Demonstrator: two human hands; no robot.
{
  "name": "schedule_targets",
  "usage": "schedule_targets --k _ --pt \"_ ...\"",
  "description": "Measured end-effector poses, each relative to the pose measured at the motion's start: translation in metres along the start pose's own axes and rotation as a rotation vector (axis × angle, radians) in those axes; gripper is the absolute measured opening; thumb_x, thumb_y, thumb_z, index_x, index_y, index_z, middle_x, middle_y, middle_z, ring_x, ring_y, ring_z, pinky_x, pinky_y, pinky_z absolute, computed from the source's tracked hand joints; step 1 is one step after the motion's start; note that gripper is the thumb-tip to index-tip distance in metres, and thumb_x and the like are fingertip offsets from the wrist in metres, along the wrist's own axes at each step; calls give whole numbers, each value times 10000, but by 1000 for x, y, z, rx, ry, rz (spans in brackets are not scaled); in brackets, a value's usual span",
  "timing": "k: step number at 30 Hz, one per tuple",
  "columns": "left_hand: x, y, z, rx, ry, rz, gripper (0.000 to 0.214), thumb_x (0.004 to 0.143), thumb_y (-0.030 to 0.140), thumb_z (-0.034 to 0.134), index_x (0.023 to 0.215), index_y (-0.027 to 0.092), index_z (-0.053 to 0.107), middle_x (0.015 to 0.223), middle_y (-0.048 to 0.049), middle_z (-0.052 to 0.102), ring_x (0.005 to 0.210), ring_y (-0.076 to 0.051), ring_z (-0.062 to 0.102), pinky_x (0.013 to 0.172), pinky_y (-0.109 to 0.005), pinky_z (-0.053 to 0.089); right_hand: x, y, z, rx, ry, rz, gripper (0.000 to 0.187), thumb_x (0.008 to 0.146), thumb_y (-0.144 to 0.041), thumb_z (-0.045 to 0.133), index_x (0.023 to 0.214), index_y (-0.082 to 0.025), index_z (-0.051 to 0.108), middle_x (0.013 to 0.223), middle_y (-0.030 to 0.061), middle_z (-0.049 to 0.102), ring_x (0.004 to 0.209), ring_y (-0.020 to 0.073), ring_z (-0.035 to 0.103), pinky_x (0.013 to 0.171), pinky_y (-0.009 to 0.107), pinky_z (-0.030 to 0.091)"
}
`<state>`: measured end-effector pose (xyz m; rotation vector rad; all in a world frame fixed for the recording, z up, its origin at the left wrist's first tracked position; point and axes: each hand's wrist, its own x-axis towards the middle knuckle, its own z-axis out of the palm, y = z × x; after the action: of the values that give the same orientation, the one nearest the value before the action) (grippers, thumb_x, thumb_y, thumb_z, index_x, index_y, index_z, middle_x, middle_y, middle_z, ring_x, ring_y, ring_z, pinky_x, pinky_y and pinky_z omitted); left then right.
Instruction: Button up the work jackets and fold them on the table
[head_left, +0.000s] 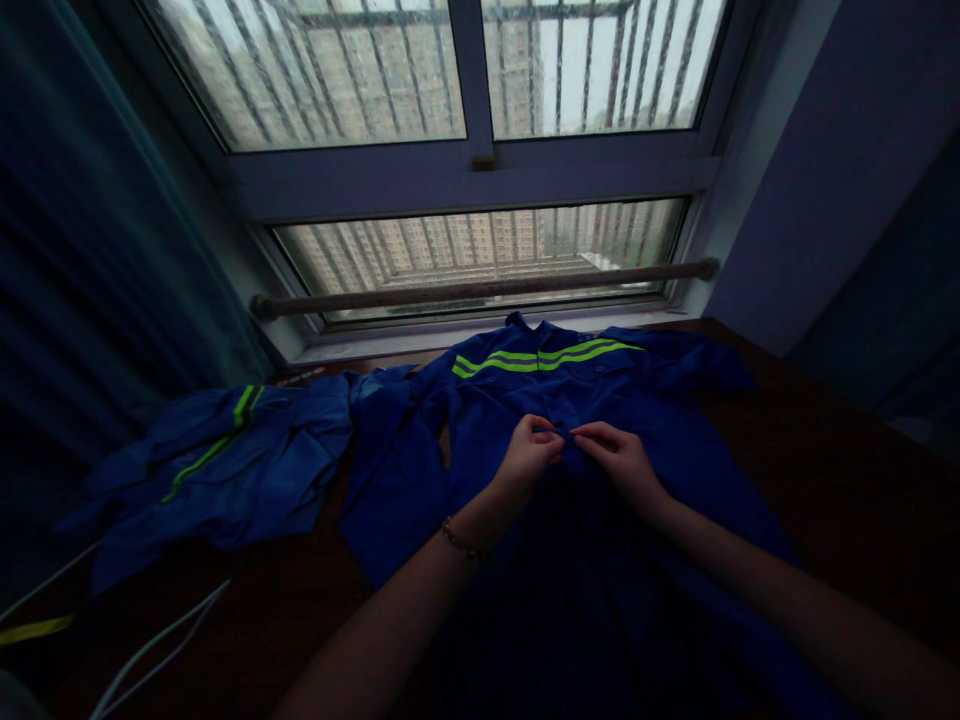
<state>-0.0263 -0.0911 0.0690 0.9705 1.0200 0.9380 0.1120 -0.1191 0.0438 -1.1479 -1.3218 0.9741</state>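
Note:
A dark blue work jacket (517, 390) with a yellow-green reflective band across its chest lies spread out, collar toward the window. My left hand (527, 452) pinches the fabric at the jacket's front, thumb and fingers closed. Close beside it, my right hand (616, 458) also pinches the front, its fingertips nearly touching those of the left. Between the fingertips a small bit of the front edge is raised; whether a button is there is too dark to tell. The lower part of the jacket fades into shadow beneath my forearms.
Another blue garment (292, 460) with yellow-green stripes lies crumpled at the left. White cords (161, 645) and a yellow strip (36, 630) are at the lower left. A rail (480, 293) crosses the low window behind the dark wooden surface (847, 460). Curtains hang on both sides.

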Motion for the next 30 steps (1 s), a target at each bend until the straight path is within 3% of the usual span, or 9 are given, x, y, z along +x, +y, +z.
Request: schedule_targets --k 5,13,21,24,27,30 --pt "2 -7 -1 17 -7 61 284 610 61 581 781 169 382 555 71 505 436 -35 467 492 -157 369 1 8 1 132 15 151 275 661 -376 622 835 -164 639 774 26 620 684 134 533 650 253 402" --pt "4 -9 -2 138 -8 122 367 526 118 667 790 162 415 587 45 545 469 -58 491 466 -157 349 3 10 0 121 66 165 249 652 -382 631 710 -143 589 604 -21 519 553 77 440 518 196 323" --pt "4 -23 -6 379 -124 362 282 605 177 620 842 165 465 621 29 590 516 -80 537 457 -145 342 3 15 0 147 17 243 329 657 -431 597 579 -161 427 524 -54 427 484 68 396 480 196 305" --pt "11 -26 -11 406 -97 385 242 647 211 602 848 160 478 651 17 600 562 -93 564 477 -149 365 6 10 -3 4 49 183 287 671 -427 585 661 -156 492 589 -33 480 533 83 432 507 204 330" --pt "27 -31 -20 431 -73 392 251 705 245 561 928 157 487 684 1 604 614 -108 583 527 -175 408 4 -6 -5 -237 78 27 227 717 -374 552 765 -154 519 663 -10 518 600 99 469 546 209 351" --pt "42 -39 -31 472 -86 426 310 753 196 498 1058 163 452 797 -29 621 750 -130 599 663 -235 451 -8 -26 -3 -524 -151 -70 159 752 -323 518 783 -167 520 655 -7 526 600 106 485 549 211 352"
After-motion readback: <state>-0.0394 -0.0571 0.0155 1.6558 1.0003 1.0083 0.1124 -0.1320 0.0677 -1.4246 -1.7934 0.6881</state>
